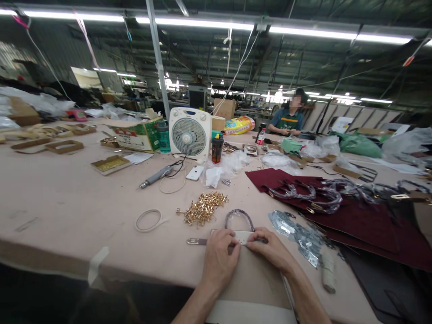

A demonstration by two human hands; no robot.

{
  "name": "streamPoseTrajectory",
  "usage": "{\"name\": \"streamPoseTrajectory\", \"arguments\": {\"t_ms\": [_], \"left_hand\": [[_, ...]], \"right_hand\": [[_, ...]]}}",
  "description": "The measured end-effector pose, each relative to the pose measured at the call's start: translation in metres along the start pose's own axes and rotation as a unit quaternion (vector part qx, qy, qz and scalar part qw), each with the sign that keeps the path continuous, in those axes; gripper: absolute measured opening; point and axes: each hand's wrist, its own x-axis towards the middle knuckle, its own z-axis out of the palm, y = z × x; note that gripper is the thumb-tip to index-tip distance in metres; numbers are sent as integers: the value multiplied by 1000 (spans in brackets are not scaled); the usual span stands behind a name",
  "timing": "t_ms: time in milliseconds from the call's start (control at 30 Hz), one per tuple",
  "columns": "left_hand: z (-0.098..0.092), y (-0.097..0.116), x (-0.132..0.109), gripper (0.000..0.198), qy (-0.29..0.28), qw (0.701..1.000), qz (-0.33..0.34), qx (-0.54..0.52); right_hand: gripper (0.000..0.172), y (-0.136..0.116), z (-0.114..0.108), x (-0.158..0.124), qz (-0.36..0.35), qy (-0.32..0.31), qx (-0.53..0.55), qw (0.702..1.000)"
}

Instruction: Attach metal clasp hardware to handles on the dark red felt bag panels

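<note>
A beige bag panel (256, 281) lies flat at the table's front edge, with a pale strip (242, 236) along its top. My left hand (221, 254) is closed, thumb and fingers pinching at this strip near small dark holes. Opposite it, my right hand (270, 247) pinches the strip's other side. Just beyond my fingers arches a dark bag handle (239, 212) in clear plastic wrap. A strap with a metal end (196, 241) sticks out to the left of my left hand. What lies under my fingertips is partly hidden.
A heap of small gold metal fittings (204, 208) and a tape ring (148, 220) lie ahead. Thin metal plates (299, 234) sit right, beside maroon panels (354, 220) with wrapped handles. Farther back are an electric screwdriver (155, 176), a phone (195, 173), a box fan (190, 135) and a co-worker (288, 119).
</note>
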Motion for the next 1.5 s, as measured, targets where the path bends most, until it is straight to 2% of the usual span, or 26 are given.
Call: {"name": "streamPoseTrajectory", "arguments": {"t_ms": [200, 333, 500, 600, 700, 767, 867, 967, 1033, 1200, 1300, 1367, 1433, 1500], "left_hand": [[3, -2, -1, 15, 4, 1000, -24, -3], [4, -2, -2, 15, 1, 1000, 2, 19], [4, -2, -4, 13, -1, 999, 22, 39], [2, 0, -4, 12, -6, 998, 21, 55], [2, 1, -5, 6, -24, 996, 20, 83], [3, 0, -5, 21, -38, 992, 26, 115], [8, -6, -5, 46, -50, 982, 64, 170], [17, -18, -3, 44, -54, 973, 96, 203], [23, -27, 0, 46, -56, 970, 112, 207], [31, -40, 4, 49, -63, 966, 116, 222], [30, -39, 5, 50, -70, 964, 113, 229], [29, -37, 4, 50, -73, 964, 111, 230], [27, -35, 4, 50, -77, 965, 110, 228], [27, -33, 4, 49, -79, 966, 108, 223]], "right_hand": [[18, -11, -6, 8, 21, -50, -27, 998], [18, -20, -9, 14, 77, -100, -36, 991], [16, -22, -9, 26, 123, -119, -94, 981], [16, -20, -10, 29, 113, -133, -103, 979], [15, -16, -12, 22, 64, -133, -107, 983], [15, -10, -11, 13, 8, -96, -100, 990], [15, 2, -4, -3, -73, -6, -81, 994], [13, 11, 4, -12, -126, 65, -75, 987], [18, 14, 8, -13, -141, 98, -83, 982], [24, 13, 7, -18, -144, 135, -55, 979], [21, 19, -3, -22, -146, 181, -4, 973], [21, 30, -17, -21, -124, 251, 11, 960], [24, 44, -37, -17, -82, 320, -31, 943], [27, 57, -59, -10, -40, 330, -122, 935]]}}
